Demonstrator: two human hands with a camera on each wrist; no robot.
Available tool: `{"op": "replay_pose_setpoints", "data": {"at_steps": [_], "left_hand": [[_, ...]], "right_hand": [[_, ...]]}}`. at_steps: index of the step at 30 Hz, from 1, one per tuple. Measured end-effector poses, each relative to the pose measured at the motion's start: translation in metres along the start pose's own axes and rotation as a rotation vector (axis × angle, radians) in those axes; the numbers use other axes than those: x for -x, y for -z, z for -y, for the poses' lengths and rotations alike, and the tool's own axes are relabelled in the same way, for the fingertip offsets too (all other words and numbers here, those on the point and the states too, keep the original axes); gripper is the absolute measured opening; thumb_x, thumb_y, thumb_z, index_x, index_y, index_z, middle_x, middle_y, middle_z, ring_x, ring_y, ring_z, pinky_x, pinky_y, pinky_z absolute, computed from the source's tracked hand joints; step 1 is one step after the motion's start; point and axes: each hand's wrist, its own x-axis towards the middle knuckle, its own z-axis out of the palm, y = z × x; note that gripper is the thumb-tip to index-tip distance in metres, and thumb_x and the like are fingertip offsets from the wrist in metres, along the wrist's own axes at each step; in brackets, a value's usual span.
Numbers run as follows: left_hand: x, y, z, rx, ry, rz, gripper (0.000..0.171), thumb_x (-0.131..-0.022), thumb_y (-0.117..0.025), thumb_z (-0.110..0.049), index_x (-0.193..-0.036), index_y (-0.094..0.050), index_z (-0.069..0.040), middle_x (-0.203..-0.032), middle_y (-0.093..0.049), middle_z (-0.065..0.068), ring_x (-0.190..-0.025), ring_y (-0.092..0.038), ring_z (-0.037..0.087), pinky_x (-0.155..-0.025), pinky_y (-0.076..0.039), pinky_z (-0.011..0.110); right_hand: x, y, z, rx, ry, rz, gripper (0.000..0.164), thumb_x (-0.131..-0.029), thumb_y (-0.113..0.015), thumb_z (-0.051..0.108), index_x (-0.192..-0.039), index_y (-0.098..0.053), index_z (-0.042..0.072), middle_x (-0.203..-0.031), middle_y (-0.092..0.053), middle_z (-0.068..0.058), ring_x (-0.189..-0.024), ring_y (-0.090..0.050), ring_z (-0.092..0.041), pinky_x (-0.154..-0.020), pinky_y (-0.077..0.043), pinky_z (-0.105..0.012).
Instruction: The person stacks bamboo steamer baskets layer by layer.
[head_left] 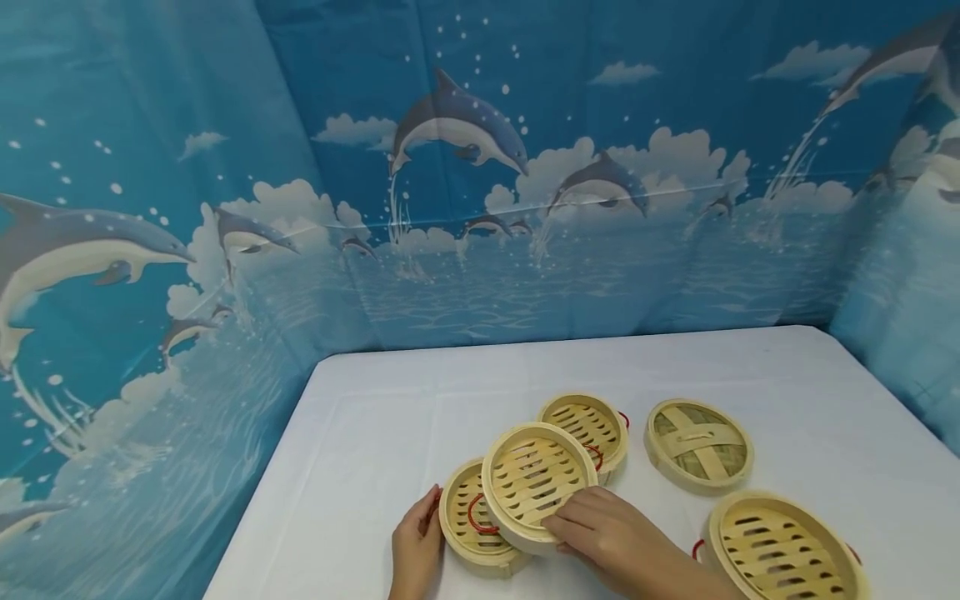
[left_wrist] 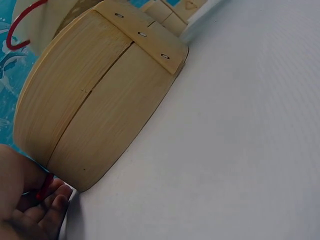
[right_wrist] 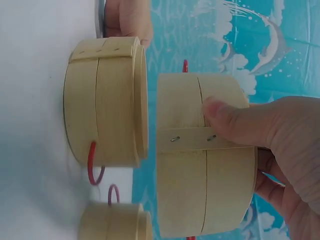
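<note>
My right hand [head_left: 611,537] grips the near rim of a round bamboo steamer basket [head_left: 536,483], which has a slatted base and red loop handles. In the right wrist view my thumb presses the outer wall of this raised basket [right_wrist: 182,195], and a gap separates it from the lower steamer basket [right_wrist: 117,112]. That lower basket [head_left: 465,492] stands on the table, partly covered by the raised one in the head view. At its left side, my left hand [head_left: 418,537] pinches its red handle [left_wrist: 45,187] between thumb and fingers.
Behind the raised basket is another steamer basket [head_left: 588,421]. A woven bamboo lid [head_left: 697,442] lies to the right, with a larger slatted basket [head_left: 783,554] at the near right. All are on a white-covered table [head_left: 375,425] before a dolphin-print curtain [head_left: 465,292].
</note>
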Motion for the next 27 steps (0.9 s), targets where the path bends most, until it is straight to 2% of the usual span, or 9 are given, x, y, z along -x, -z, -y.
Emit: {"op": "replay_pose_setpoints", "data": {"at_steps": [2, 5, 10, 14, 27], "left_hand": [[0.001, 0.001, 0.000, -0.005, 0.003, -0.001, 0.033, -0.089, -0.052, 0.008, -0.122, -0.052, 0.009, -0.121, -0.055, 0.020, -0.113, -0.052, 0.030, -0.091, -0.046, 0.024], [0.001, 0.002, 0.000, -0.001, -0.001, 0.004, 0.033, -0.089, -0.052, 0.008, -0.122, -0.052, 0.010, -0.120, -0.055, 0.021, -0.113, -0.052, 0.030, -0.090, -0.046, 0.024], [0.000, 0.002, 0.002, 0.013, -0.022, 0.012, 0.033, -0.089, -0.052, 0.007, -0.122, -0.053, 0.010, -0.120, -0.055, 0.021, -0.112, -0.052, 0.030, -0.091, -0.046, 0.024], [-0.001, 0.001, 0.002, 0.008, -0.023, 0.013, 0.032, -0.089, -0.052, 0.007, -0.121, -0.053, 0.009, -0.120, -0.055, 0.021, -0.112, -0.052, 0.029, -0.091, -0.045, 0.023], [0.000, 0.001, 0.001, -0.052, -0.026, -0.009, 0.034, -0.089, -0.056, 0.002, -0.122, -0.053, 0.008, -0.119, -0.056, 0.019, -0.113, -0.052, 0.031, -0.091, -0.046, 0.028]], "right_hand": [[-0.005, -0.007, 0.000, 0.010, 0.006, 0.005, 0.012, -0.084, -0.066, 0.018, -0.094, -0.065, 0.011, -0.087, -0.061, 0.008, -0.082, -0.055, -0.005, -0.074, -0.047, -0.023], [-0.011, -0.016, -0.001, 0.027, 0.020, 0.017, 0.026, -0.069, -0.074, 0.013, -0.094, -0.066, 0.010, -0.085, -0.060, 0.007, -0.081, -0.055, -0.006, -0.074, -0.048, -0.024], [-0.019, -0.023, 0.000, 0.023, 0.007, 0.039, 0.027, -0.068, -0.075, 0.007, -0.093, -0.065, 0.010, -0.083, -0.058, 0.008, -0.078, -0.054, -0.006, -0.074, -0.048, -0.023], [-0.022, -0.027, -0.001, 0.044, 0.048, 0.018, 0.031, -0.065, -0.076, 0.007, -0.093, -0.065, 0.009, -0.083, -0.058, 0.006, -0.078, -0.055, -0.007, -0.073, -0.048, -0.022], [-0.027, -0.035, 0.005, 0.078, 0.068, 0.014, 0.027, -0.066, -0.074, 0.015, -0.091, -0.066, 0.010, -0.084, -0.059, 0.006, -0.080, -0.055, -0.007, -0.072, -0.048, -0.023]]}}
